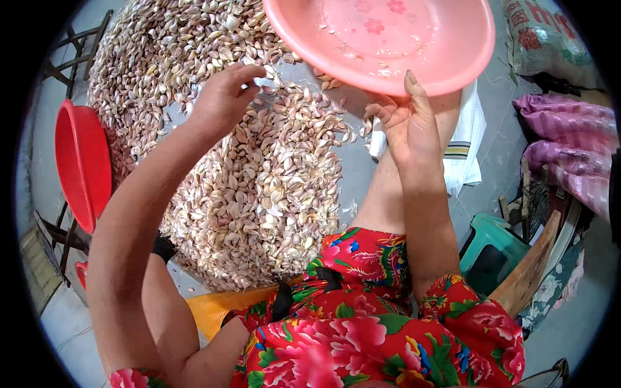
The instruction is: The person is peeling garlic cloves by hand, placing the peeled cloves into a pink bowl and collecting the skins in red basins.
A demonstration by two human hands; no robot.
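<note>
A wide pile of garlic cloves (pixel 259 174), white to purplish, spreads over the floor in front of me. Just above it hovers my left hand (pixel 226 97), back upward, its fingers half bent with a gap between thumb and forefinger; I see nothing held in it. At the upper right, my right hand (pixel 411 126) grips the near rim of a pink plastic basin (pixel 381 52), thumb over the edge and other fingers beneath. The basin is tilted toward me, with a few skin scraps and bits inside and flower prints on its bottom.
A red basin (pixel 84 165) leans on its side left of the pile. On the right are a stuffed woven sack (pixel 550 45), a purple striped bag (pixel 569 142), a green plastic stool (pixel 491 252) and a wooden board (pixel 530 265). White cloth (pixel 466 142) lies beside my right leg.
</note>
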